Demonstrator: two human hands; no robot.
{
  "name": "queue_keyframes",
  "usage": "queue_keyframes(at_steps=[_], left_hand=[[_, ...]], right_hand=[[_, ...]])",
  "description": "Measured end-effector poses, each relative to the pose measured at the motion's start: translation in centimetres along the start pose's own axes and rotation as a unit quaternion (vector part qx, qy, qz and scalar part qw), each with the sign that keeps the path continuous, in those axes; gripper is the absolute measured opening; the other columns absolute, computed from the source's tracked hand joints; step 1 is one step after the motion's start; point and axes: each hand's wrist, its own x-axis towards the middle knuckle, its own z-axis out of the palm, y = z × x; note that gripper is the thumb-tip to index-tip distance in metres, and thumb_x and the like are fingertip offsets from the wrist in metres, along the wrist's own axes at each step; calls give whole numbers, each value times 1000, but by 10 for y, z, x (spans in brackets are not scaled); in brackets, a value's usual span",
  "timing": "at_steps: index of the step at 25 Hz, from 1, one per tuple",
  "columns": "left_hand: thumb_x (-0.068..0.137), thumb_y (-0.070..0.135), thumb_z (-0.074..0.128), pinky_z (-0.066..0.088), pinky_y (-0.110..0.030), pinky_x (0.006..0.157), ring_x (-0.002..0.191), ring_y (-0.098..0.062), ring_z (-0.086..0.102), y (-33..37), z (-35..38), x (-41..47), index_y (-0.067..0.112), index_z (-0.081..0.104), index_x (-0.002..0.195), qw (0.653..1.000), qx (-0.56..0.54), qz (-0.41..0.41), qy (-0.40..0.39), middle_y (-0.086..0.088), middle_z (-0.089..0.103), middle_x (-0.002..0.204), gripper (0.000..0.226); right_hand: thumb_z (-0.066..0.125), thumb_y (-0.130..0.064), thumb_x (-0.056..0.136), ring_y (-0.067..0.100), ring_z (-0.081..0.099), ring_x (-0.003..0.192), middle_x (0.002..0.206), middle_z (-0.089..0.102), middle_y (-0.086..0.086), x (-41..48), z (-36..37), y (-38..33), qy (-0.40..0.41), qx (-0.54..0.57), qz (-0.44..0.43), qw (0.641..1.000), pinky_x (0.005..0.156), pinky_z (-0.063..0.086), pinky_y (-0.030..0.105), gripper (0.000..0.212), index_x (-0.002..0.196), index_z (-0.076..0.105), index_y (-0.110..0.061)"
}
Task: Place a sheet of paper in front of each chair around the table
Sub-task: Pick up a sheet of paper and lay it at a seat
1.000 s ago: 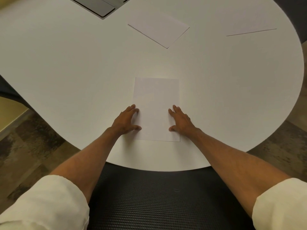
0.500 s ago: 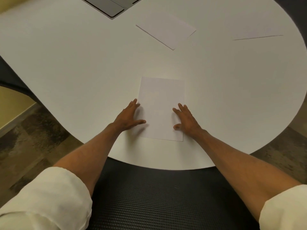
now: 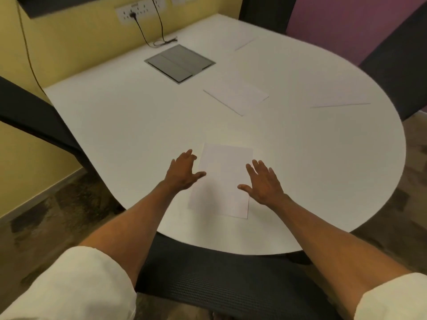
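A white sheet of paper (image 3: 223, 181) lies flat near the front edge of the white table (image 3: 138, 125), just beyond a black chair back (image 3: 231, 280). My left hand (image 3: 183, 173) hovers open at the sheet's left edge and my right hand (image 3: 263, 182) is open at its right edge, fingers spread, neither gripping it. A stack of sheets (image 3: 236, 97) lies at mid-table. Another sheet (image 3: 339, 98) sits at the right edge before a black chair (image 3: 397, 72), and a third sheet (image 3: 240, 41) lies at the far end.
A grey cable hatch (image 3: 180, 63) is set into the table top. A black chair (image 3: 34, 116) stands at the left side. Wall sockets with black cables (image 3: 141, 13) sit on the yellow wall behind. Another dark chair (image 3: 265, 12) stands at the far end.
Both hands have lifted off the sheet and spread apart, leaving it lying on the table. The view has tilted up, showing the far end of the table and the walls.
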Motion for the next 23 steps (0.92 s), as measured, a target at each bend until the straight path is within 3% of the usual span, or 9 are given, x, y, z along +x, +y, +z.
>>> queue_keyframes(at_steps=[7,17,23], left_hand=[[89,57,46,4,-55,118,149,-29,-7,109,4,-25,11,6,152,997,14,-71,-7,-6,-12,161,87],[91,54,46,3,-55,118,148,-28,-11,314,22,-23,12,7,152,994,-25,-99,47,-7,-15,160,84],[92,56,42,2,-54,119,148,-29,-10,392,38,-14,14,7,152,992,-7,-106,62,-7,-13,161,81]], right_hand=[[26,-63,92,20,-6,149,162,-3,5,-22,-60,51,34,-19,-22,999,120,0,42,80,152,1,-16],[27,-64,92,19,-9,149,161,-6,4,-41,-141,211,51,-1,-104,993,120,1,42,80,152,-3,-20],[29,-64,91,19,-10,148,161,-8,4,-51,-163,282,44,4,-138,989,120,1,42,81,152,-5,-21]])
